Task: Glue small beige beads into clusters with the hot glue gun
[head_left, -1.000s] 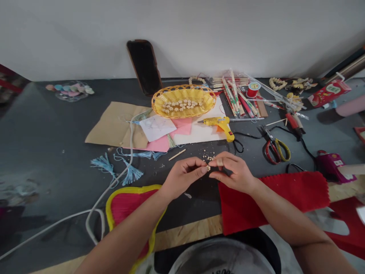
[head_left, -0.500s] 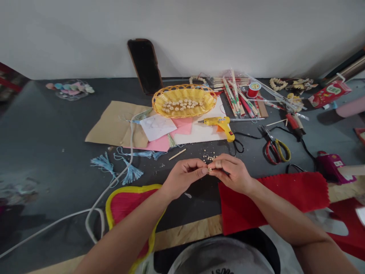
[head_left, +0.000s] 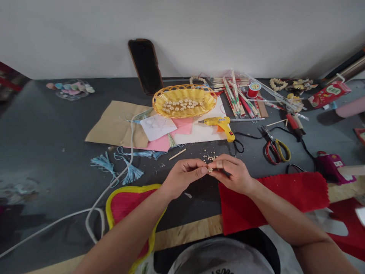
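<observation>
Between my fingertips is a tiny pale flower-shaped cluster that looks made of small beads. My left hand pinches it from the left, and my right hand pinches it from the right. Just beyond my fingers lie loose small pale beads on the dark table. Several similar clusters rest in a yellow woven basket farther back. A yellow glue gun lies between the basket and my right hand.
Red felt lies under my right forearm; a yellow-edged pink piece is under my left. Scissors lie to the right. Blue tassels and a white cable are at left. A phone leans on the wall.
The small cluster has turned slightly between my fingertips and more of it shows now. Both hands stay almost in the same place.
</observation>
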Tool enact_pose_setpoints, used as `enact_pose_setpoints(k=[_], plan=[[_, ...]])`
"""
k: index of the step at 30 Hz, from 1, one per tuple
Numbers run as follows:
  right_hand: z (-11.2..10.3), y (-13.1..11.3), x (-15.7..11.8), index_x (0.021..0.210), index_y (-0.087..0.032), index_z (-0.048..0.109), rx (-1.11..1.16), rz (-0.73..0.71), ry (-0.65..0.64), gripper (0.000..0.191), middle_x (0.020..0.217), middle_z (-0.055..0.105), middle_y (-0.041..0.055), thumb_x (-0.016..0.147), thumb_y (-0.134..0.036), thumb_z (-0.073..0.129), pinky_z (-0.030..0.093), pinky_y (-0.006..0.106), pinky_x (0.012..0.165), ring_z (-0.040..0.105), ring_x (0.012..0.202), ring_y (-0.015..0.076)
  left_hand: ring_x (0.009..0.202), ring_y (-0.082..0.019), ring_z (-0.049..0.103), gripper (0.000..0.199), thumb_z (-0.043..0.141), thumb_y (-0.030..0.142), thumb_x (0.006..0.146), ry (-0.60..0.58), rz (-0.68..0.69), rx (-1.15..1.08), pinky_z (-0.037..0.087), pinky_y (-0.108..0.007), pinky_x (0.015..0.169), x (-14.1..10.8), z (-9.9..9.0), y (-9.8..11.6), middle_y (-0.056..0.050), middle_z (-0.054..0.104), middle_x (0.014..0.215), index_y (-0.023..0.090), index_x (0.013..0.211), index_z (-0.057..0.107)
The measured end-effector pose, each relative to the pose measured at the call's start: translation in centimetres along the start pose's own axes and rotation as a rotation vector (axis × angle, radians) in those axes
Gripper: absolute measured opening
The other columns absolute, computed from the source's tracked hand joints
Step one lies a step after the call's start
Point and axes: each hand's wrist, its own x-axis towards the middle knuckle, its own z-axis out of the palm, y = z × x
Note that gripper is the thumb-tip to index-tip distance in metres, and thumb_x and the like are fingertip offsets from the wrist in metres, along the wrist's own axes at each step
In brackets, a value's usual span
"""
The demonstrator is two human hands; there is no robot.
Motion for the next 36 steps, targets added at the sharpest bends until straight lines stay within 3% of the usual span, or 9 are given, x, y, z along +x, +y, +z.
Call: enact_pose_setpoints(k=[10,17,36], plan=[[0.01,-0.28,0.16,0.097,-0.016,0.067,0.023,0.02,0.01,0.012,0.083,0.07,0.0071,0.085,-0.014,0.067,0.06,0.025,0.071,0.068,0.078,0.0147,0.067,-0.01,0.046,0.024,0.074,0.036,0.076,0.029,-0.006,0.062,0.034,-0.023,0.064,0.01,0.15,0.08,0.0,0.058,0.069,0.013,0.072,0.07],[-0.17,-0.38,0.17,0.104,-0.016,0.066,0.066,0.039,0.006,0.021,0.09,0.07,0.0092,0.084,-0.014,0.068,0.06,0.026,0.071,0.068,0.081,0.0155,0.064,-0.01,0.045,0.025,0.074,0.036,0.077,0.008,0.001,0.044,0.034,-0.023,0.064,0.0,0.17,0.43,0.0,0.058,0.066,0.013,0.071,0.07],[-0.29,-0.49,0.31,0.098,-0.017,0.065,0.076,0.047,-0.024,0.014,0.085,0.07,0.0069,0.085,-0.013,0.066,0.06,0.026,0.071,0.067,0.078,0.0145,0.066,-0.011,0.05,0.021,0.077,0.033,0.073,0.008,-0.011,0.038,0.039,-0.023,0.065,0.01,0.24,0.66,-0.001,0.062,0.069,0.013,0.073,0.072]])
